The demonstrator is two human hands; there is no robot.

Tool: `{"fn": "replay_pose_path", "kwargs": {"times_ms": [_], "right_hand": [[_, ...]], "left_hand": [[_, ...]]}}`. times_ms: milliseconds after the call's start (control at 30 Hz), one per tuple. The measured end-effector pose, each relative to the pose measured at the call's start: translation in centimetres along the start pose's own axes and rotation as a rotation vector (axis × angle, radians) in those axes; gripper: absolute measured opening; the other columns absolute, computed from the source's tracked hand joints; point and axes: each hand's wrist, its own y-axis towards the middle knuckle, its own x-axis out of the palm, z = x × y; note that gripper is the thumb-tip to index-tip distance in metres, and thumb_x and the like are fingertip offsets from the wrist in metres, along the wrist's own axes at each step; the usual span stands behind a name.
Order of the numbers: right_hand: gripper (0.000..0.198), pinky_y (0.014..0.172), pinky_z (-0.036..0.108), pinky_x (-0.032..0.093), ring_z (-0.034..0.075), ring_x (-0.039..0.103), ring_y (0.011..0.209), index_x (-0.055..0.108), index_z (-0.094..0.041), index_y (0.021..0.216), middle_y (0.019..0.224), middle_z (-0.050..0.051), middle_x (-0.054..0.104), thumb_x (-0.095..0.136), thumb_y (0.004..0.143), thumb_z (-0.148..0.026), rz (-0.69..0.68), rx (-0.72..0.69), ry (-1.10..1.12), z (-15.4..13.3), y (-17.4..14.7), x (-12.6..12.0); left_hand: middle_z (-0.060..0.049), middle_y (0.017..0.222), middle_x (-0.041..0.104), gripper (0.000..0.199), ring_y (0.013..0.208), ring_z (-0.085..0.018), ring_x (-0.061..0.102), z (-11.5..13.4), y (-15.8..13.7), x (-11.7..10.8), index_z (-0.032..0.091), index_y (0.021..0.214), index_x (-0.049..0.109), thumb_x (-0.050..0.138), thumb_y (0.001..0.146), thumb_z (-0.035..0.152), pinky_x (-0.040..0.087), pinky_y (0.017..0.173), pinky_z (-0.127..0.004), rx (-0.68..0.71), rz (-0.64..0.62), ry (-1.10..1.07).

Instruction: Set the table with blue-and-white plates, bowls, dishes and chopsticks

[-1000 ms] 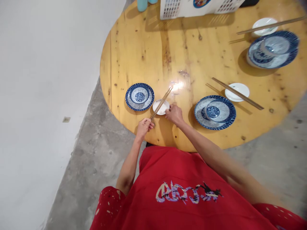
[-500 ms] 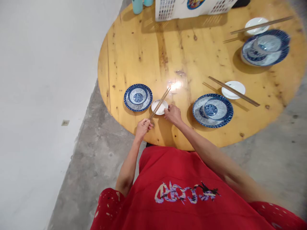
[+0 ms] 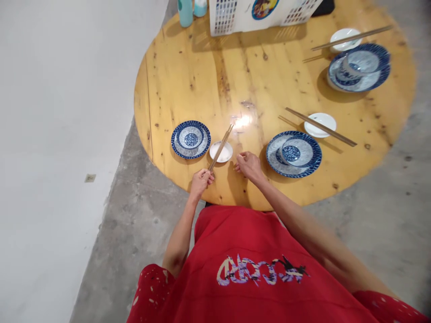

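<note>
Near the table's front edge my left hand (image 3: 201, 180) is closed around the lower end of a pair of wooden chopsticks (image 3: 222, 144). Their upper part passes over a small white dish (image 3: 226, 154). Just right of that dish, apart from it, is my right hand (image 3: 248, 165), with loosely bent fingers a little apart and nothing seen in them. To the dish's left, a blue-and-white plate (image 3: 176, 149) bears a matching bowl (image 3: 191, 137). Another blue-and-white plate (image 3: 271, 154) with a bowl (image 3: 299, 152) stands right of my right hand.
More chopsticks (image 3: 323, 128) rest across a white dish (image 3: 328, 119) on the right. Farther back are another plate with a bowl (image 3: 360, 63), a dish (image 3: 346, 35) and chopsticks. A white basket (image 3: 247, 18) and blue bottles (image 3: 185, 13) stand at the far side. A white wall (image 3: 67, 89) is left.
My right hand has let go of the small white dish and moved right, away from it. My left hand still holds the chopsticks over the dish. The view has shifted slightly.
</note>
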Motion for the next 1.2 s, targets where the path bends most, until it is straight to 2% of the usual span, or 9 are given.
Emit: {"fn": "replay_pose_path", "kwargs": {"times_ms": [300, 500, 567, 667, 767, 900, 1033, 1133, 1200], "right_hand": [[0.024, 0.059, 0.029, 0.054, 0.02, 0.069, 0.057, 0.064, -0.013, 0.107, 0.071, 0.007, 0.071, 0.051, 0.096, -0.03, 0.021, 0.018, 0.037, 0.6, -0.3, -0.2], [0.022, 0.051, 0.026, 0.052, 0.02, 0.068, 0.054, 0.063, -0.012, 0.105, 0.069, 0.007, 0.07, 0.053, 0.095, -0.029, 0.035, 0.033, 0.086, 1.3, -0.5, -0.3], [0.021, 0.049, 0.026, 0.051, 0.02, 0.068, 0.054, 0.062, -0.013, 0.105, 0.068, 0.007, 0.07, 0.053, 0.095, -0.029, 0.04, 0.038, 0.103, 1.7, -0.8, -0.7], [0.02, 0.05, 0.025, 0.052, 0.019, 0.068, 0.055, 0.061, -0.015, 0.104, 0.068, 0.006, 0.07, 0.056, 0.094, -0.032, 0.051, 0.044, 0.137, 2.6, -2.1, -1.7], [0.018, 0.05, 0.025, 0.052, 0.018, 0.066, 0.054, 0.061, -0.017, 0.1, 0.068, 0.005, 0.07, 0.057, 0.092, -0.033, 0.064, 0.074, 0.193, 4.0, -4.1, -2.5], [0.018, 0.048, 0.025, 0.05, 0.017, 0.064, 0.051, 0.059, -0.018, 0.095, 0.065, 0.003, 0.067, 0.058, 0.09, -0.035, 0.102, 0.172, 0.278, 6.2, -7.1, -3.0], [0.017, 0.046, 0.026, 0.049, 0.017, 0.062, 0.049, 0.058, -0.02, 0.093, 0.062, 0.002, 0.065, 0.057, 0.087, -0.036, 0.133, 0.237, 0.334, 7.3, -8.7, -3.3], [0.017, 0.048, 0.027, 0.049, 0.018, 0.062, 0.05, 0.057, -0.021, 0.092, 0.063, 0.001, 0.065, 0.053, 0.087, -0.036, 0.1, 0.19, 0.334, 6.8, -9.0, -3.8], [0.019, 0.05, 0.028, 0.05, 0.018, 0.063, 0.051, 0.057, -0.021, 0.091, 0.064, 0.001, 0.065, 0.049, 0.087, -0.037, 0.054, 0.131, 0.319, 6.4, -9.0, -4.3]], "left_hand": [[-0.001, 0.067, 0.066, 0.021, 0.049, -0.006, 0.05, -0.5, 0.0, -0.6, 0.015, 0.075, 0.063, 0.055, 0.089, 0.029, 0.037, 0.05, -0.016, 0.034, -0.013, 0.03], [-0.001, 0.068, 0.065, 0.031, 0.053, -0.008, 0.054, -0.7, 0.3, -0.6, 0.016, 0.074, 0.06, 0.052, 0.095, 0.038, 0.04, 0.052, -0.018, 0.041, -0.031, 0.096], [-0.002, 0.069, 0.066, 0.034, 0.056, -0.009, 0.058, -0.6, 0.3, -0.9, 0.018, 0.073, 0.058, 0.049, 0.097, 0.04, 0.043, 0.055, -0.019, 0.066, -0.034, 0.195], [-0.004, 0.077, 0.071, 0.032, 0.069, -0.014, 0.066, -0.1, 0.1, -1.6, 0.019, 0.08, 0.061, 0.047, 0.1, 0.041, 0.048, 0.066, -0.024, 0.167, 0.007, 0.471], [-0.008, 0.089, 0.076, 0.027, 0.087, -0.021, 0.072, 0.7, 0.0, -2.3, 0.019, 0.098, 0.066, 0.05, 0.101, 0.041, 0.05, 0.078, -0.03, 0.222, 0.072, 0.749], [-0.013, 0.107, 0.075, 0.036, 0.098, -0.025, 0.072, 1.5, 0.0, -2.6, 0.016, 0.122, 0.062, 0.059, 0.098, 0.043, 0.051, 0.085, -0.034, 0.265, 0.086, 0.926], [-0.016, 0.122, 0.07, 0.039, 0.109, -0.027, 0.068, 1.6, -0.6, -3.2, 0.018, 0.126, 0.06, 0.063, 0.095, 0.041, 0.052, 0.094, -0.038, 0.459, 0.239, 0.94], [-0.015, 0.112, 0.071, 0.031, 0.109, -0.027, 0.068, 1.9, -1.6, -3.8, 0.02, 0.118, 0.064, 0.056, 0.097, 0.04, 0.052, 0.095, -0.039, 0.574, 0.393, 0.875], [-0.013, 0.106, 0.072, 0.03, 0.101, -0.026, 0.07, 2.2, -2.5, -3.8, 0.02, 0.115, 0.065, 0.052, 0.097, 0.04, 0.053, 0.091, -0.039, 0.596, 0.475, 0.835]]}}
